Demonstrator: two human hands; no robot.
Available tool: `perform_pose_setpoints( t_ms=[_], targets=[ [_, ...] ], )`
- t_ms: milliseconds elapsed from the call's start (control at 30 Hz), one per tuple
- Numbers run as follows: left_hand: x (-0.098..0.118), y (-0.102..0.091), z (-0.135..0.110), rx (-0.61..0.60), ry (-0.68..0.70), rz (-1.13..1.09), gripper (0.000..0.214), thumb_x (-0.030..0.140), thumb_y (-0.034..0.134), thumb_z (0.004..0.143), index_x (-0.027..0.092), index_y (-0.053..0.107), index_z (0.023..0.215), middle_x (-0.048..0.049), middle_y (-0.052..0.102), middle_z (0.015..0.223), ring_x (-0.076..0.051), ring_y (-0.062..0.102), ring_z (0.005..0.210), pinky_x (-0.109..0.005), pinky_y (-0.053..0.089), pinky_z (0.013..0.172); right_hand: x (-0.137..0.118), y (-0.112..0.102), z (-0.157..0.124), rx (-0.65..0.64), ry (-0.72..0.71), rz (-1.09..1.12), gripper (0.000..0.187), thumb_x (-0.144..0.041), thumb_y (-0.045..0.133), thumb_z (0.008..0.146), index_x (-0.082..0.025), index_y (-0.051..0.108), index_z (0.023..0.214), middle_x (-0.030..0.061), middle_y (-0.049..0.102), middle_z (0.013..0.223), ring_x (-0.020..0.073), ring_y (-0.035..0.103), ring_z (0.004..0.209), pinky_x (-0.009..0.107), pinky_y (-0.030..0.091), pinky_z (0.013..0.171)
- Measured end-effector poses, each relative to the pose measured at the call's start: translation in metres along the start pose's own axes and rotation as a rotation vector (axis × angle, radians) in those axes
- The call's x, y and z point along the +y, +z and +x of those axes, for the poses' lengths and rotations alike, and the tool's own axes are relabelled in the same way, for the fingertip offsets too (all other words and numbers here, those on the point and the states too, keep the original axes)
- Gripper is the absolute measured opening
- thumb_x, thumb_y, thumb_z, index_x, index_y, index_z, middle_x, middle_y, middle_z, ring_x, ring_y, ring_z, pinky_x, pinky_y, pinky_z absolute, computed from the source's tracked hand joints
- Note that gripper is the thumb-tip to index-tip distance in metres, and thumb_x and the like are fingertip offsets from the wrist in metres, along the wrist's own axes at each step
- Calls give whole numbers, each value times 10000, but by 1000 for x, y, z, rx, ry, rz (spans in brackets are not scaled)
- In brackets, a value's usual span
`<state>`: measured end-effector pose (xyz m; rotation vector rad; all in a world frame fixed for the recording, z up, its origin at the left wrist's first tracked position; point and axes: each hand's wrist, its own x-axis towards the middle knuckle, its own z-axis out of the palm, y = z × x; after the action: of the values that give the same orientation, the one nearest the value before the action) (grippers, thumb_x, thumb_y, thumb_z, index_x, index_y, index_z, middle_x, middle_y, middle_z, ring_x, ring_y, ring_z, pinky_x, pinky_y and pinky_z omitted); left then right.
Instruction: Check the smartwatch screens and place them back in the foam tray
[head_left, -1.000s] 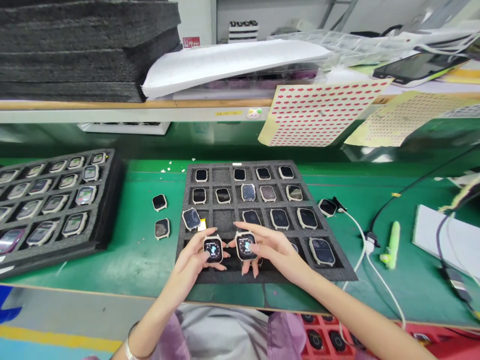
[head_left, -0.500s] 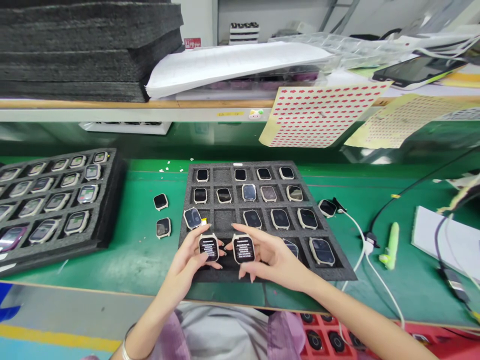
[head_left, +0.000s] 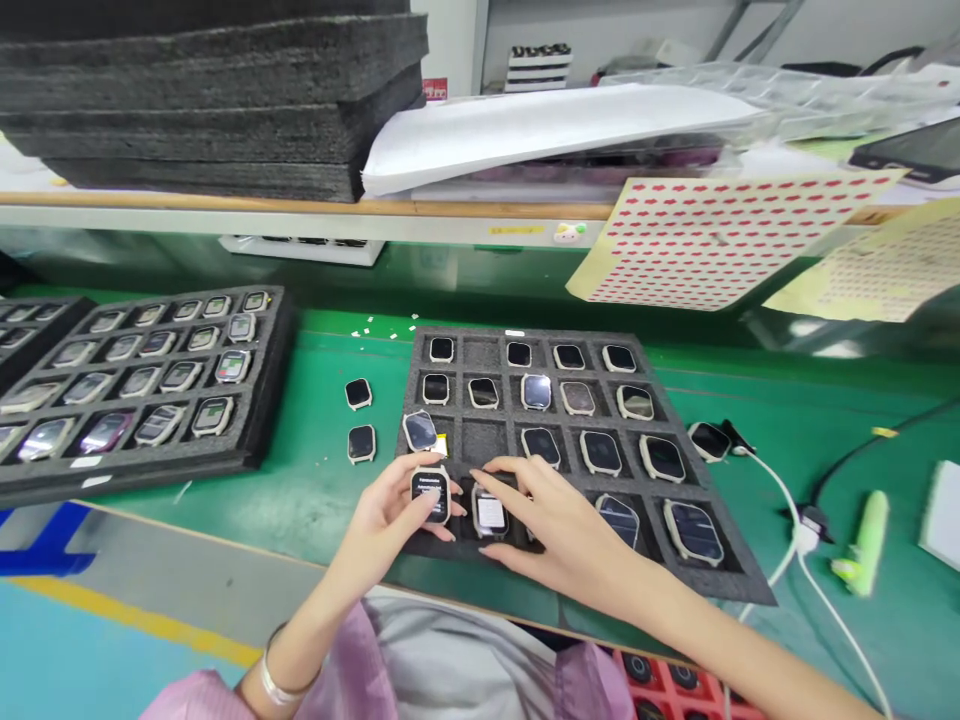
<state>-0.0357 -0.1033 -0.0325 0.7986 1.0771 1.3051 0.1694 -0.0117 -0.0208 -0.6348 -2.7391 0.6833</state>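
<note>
My left hand (head_left: 401,510) grips a smartwatch (head_left: 430,494) with a pale case, its thumb lying on the dark screen with lines of white text. Beside it, my right hand (head_left: 544,520) is spread around a second smartwatch (head_left: 490,512), which shows a bright white panel. That one appears to sit in a front-row compartment of the black foam tray (head_left: 517,465); whether a fingertip touches it is hard to tell. More smartwatches fill other compartments. One tilted smartwatch (head_left: 420,431) rests over a divider near a small yellow-and-white piece (head_left: 441,446).
Two loose watches (head_left: 361,443) lie left of the tray. Another foam tray (head_left: 259,420) full of watches stands at far left. To the right are a watch (head_left: 709,441) by a charging cable (head_left: 780,490) and a green pen-like tool (head_left: 870,545). A shelf (head_left: 450,228) overhangs the back.
The view has shifted left. The right hand's watch has gone from a text menu to a white panel and sits lower at the tray, with the fingers spread wider. My left hand keeps its watch.
</note>
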Motion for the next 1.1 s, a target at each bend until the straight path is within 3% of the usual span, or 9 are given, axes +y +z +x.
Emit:
perform_pose_setpoints(
  t_ms=[367,633,767,867,1000,1100],
  targets=[
    [-1,0,3,1,7,-11,336,264,599,863,179,528,1181,-105,665,1000,-226,675,867,-291,588,633,19,-26,-49,115,137,-58,271,-283,546,913,-194,542,1170,106,545,1115,248,515,1019,397,467,862],
    [-4,0,2,-22,8,69,364,243,595,854,195,481,1196,-93,639,1013,-204,660,865,-289,575,653,44,-27,-71,214,176,-155,168,-319,518,933,-180,564,1014,97,587,1007,251,537,940,446,414,896],
    [-8,-4,-1,-9,67,387,596,191,663,782,264,373,1297,-77,573,1125,-192,635,880,-332,556,752,49,-21,-75,239,171,-252,186,-319,483,949,-162,581,964,107,580,969,254,542,896,449,421,861],
    [-10,-7,-3,21,112,723,524,219,618,811,273,392,1281,-83,496,1208,-156,618,780,-336,557,735,43,-13,-76,238,159,-340,227,-289,418,972,-150,593,935,114,580,938,259,548,854,439,442,795],
    [-11,-5,-7,-29,181,1024,519,273,573,855,242,335,1315,-109,446,1243,-242,547,1077,-387,515,873,30,-3,-75,231,204,-340,285,-259,349,990,-129,588,905,123,580,901,251,561,813,403,476,737],
    [-12,-3,-11,-69,253,1217,570,321,549,883,194,260,1358,-133,462,1225,-281,485,1153,-464,436,972,19,3,-75,241,220,-308,282,-232,343,990,-102,587,936,138,573,918,251,573,841,394,495,752]
  ],
)
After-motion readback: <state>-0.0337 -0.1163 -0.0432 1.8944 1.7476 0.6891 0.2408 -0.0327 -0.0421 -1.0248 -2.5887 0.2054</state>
